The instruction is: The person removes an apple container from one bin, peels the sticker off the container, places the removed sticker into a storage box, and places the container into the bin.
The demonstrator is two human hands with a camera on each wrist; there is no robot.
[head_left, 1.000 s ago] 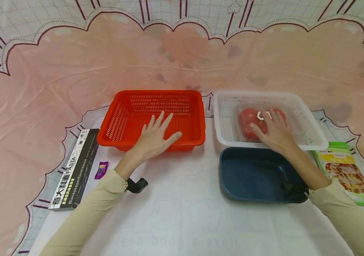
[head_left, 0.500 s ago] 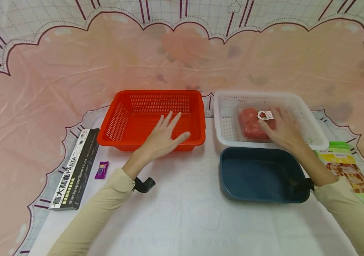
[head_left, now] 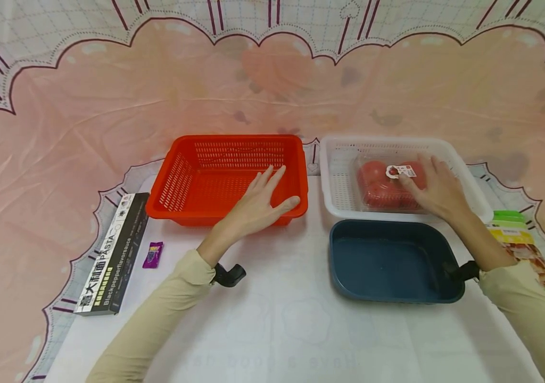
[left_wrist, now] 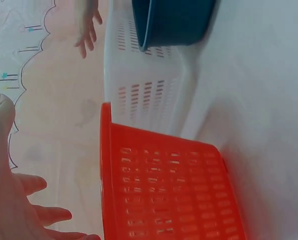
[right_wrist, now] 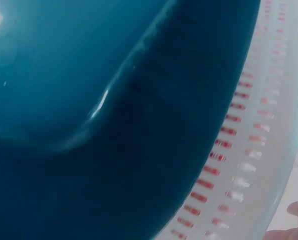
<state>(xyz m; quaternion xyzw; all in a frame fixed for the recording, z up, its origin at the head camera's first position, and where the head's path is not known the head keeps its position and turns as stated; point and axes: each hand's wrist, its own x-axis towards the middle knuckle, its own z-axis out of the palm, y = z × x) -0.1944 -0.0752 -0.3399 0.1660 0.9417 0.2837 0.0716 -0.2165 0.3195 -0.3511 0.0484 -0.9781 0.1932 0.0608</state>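
My left hand [head_left: 258, 207] hovers with spread fingers over the front right part of the red basket [head_left: 181, 213]; nothing is in its grasp. In the left wrist view the same hand [left_wrist: 14, 200] stays above the basket's rim [left_wrist: 106, 165]. My right hand [head_left: 437, 189] is held, fingers extended, over the right side of the white basket [head_left: 337, 186]. Inside that basket lies a clear plastic box of tomatoes [head_left: 382, 186] with a label on its lid, its right end partly hidden by the hand. The right wrist view catches only some fingers [right_wrist: 294, 225] at its lower right.
A dark blue tub [head_left: 387, 260] stands in front of the white basket, under the right forearm. At left lie a black and white pasta box [head_left: 114, 252] and a small purple packet [head_left: 153, 255]. A green food packet [head_left: 531, 250] lies at right, partly behind the sleeve.
Both hands have drifted to the right, the left across the red basket and the right across the tomato box, uncovering more of the box. The baskets and tub have stayed put.
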